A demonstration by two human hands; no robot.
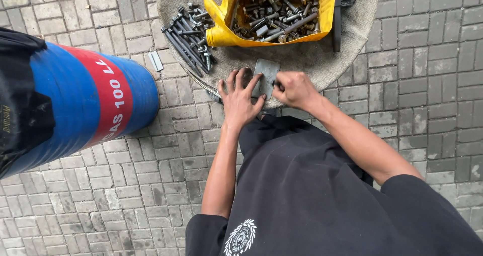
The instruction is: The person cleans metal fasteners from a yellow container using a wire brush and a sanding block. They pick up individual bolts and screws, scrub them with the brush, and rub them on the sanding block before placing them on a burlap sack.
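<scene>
A: Where's the plate sitting against the fingers?

B: I'm seeing the grey metal plate (pixel 266 78) lying flat on the round mat (pixel 352 29), between both hands. The left hand (pixel 239 99) is spreading its fingers apart, fingertips pressing the plate's left edge. The right hand (pixel 294 89) is curling its fingers together at the plate's right edge; whether they're pinching it, I can't tell.

A: Beyond that?

B: Long bolts (pixel 188 34) are lying beside a yellow container (pixel 219 33) full of bolts.
</scene>
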